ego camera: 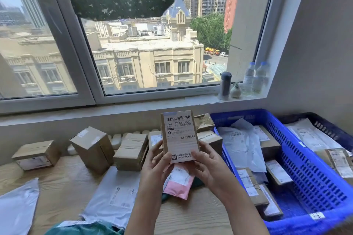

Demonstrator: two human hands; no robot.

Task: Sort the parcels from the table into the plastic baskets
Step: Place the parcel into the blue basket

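Along the desk's (63, 179) far edge, cardboard boxes (91, 149) are still waiting, mailers (112, 194) nearer. At centre, a labelled box (179, 135) is being gripped upright above the desk by the left hand (154, 160) and right hand (208, 168), fingers curled round it. At the right edge, the blue basket (305, 170) is being filled; roughly half seems sorted.

Boxes (131, 150) on table (57, 181) L, baskets (313, 173) R w/ parcels.
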